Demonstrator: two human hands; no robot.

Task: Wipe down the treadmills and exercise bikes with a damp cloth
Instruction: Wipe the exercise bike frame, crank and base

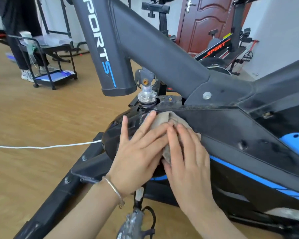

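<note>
Your left hand [138, 152], thin metal bangle [113, 188] at wrist, lies flat, fingers straight and spread; your right hand [188, 161] flat beside it, fingers together. Crumpled beige cloth [173, 118] pressed beneath both against glossy black-and-blue exercise bike housing [231, 135]. Clear plastic bottle [147, 95] just beyond left fingertips.

A small gym room: an exercise bike [162, 54] dead centre, a second bike [219, 48] at two o'clock, a wooden floor [33, 118].
</note>
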